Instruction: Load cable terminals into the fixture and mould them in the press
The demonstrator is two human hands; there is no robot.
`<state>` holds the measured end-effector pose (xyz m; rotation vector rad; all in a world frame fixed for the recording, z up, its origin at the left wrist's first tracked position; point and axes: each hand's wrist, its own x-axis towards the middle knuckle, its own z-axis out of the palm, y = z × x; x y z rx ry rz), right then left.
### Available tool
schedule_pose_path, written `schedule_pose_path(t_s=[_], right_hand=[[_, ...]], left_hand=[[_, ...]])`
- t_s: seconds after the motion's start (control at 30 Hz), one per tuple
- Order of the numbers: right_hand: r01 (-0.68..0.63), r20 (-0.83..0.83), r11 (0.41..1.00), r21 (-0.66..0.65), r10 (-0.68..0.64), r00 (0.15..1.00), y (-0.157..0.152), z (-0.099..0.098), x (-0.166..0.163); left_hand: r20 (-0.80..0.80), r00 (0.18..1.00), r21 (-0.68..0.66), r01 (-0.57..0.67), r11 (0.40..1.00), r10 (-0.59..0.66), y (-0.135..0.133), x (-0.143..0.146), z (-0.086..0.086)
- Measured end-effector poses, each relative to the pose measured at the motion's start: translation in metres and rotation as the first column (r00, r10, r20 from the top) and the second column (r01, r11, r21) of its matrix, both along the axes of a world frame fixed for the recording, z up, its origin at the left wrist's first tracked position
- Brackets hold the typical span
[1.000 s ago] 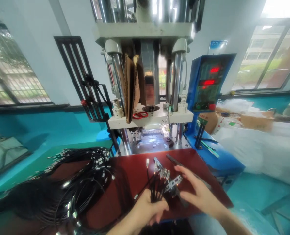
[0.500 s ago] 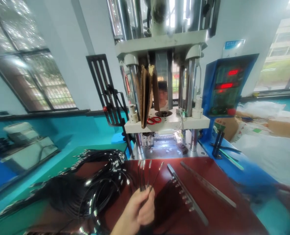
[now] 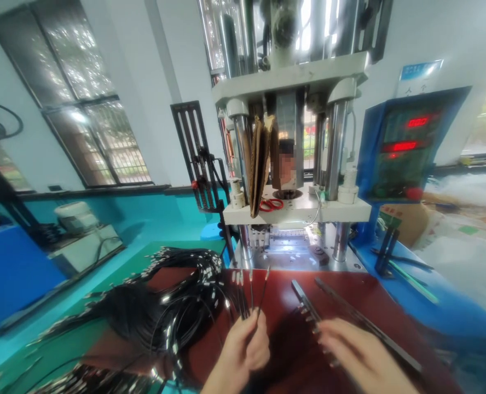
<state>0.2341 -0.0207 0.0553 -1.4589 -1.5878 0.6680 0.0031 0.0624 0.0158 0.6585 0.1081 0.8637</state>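
My left hand point(image 3: 249, 342) is closed around several thin black cables point(image 3: 243, 298), whose metal-tipped ends stick up in a loose fan above the fingers. To its right, my right hand point(image 3: 352, 345) lies over a narrow metal bar point(image 3: 301, 293) with a row of small pegs along its left side. The fingers look closed on the bar, though they are a little blurred and cover its lower part. A second, flat metal strip point(image 3: 399, 350) lies on the red-brown tabletop point(image 3: 284, 350), partly behind that hand.
A large heap of black cables point(image 3: 136, 306) with metal ends spreads across the left. Behind the table stands a press point(image 3: 296, 213) with cardboard point(image 3: 259, 164) and red-handled scissors point(image 3: 271, 204) on its plate. A blue control box point(image 3: 411, 142) with red digits is at right.
My right hand has come in from the right onto the pegged metal bar. My left hand still holds the cables. The view has turned slightly left.
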Motion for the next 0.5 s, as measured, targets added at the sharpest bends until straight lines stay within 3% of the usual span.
schedule_pose_path(t_s=[0.07, 0.13, 0.23, 0.33, 0.4, 0.5], right_hand=[[-0.234, -0.059, 0.972, 0.021, 0.234, 0.97, 0.02, 0.018, -0.04], [-0.312, -0.092, 0.948, 0.069, 0.318, 0.944, 0.039, 0.03, -0.073], [-0.333, -0.129, 0.937, 0.108, 0.346, 0.929, 0.056, 0.036, -0.092], [-0.282, -0.174, 0.956, 0.079, 0.292, 0.941, 0.06, 0.043, -0.079], [-0.157, -0.188, 0.984, 0.079, 0.169, 0.967, 0.06, 0.054, -0.06], [0.085, -0.227, 0.982, 0.167, -0.045, 0.973, 0.064, 0.073, -0.031]], left_hand=[[-0.107, 0.985, 0.061, -0.13, 0.99, 0.136, -0.006, 0.006, 0.0], [-0.22, 0.934, 0.149, -0.254, 0.956, 0.282, -0.012, 0.014, 0.001], [-0.356, 0.832, 0.246, -0.357, 0.901, 0.426, -0.017, 0.022, 0.005], [-0.409, 0.729, 0.333, -0.441, 0.834, 0.549, -0.012, 0.016, 0.026], [-0.387, 0.606, 0.468, -0.52, 0.714, 0.695, -0.003, 0.0, 0.054], [-0.285, 0.307, 0.658, -0.626, 0.418, 0.908, 0.016, -0.048, 0.111]])
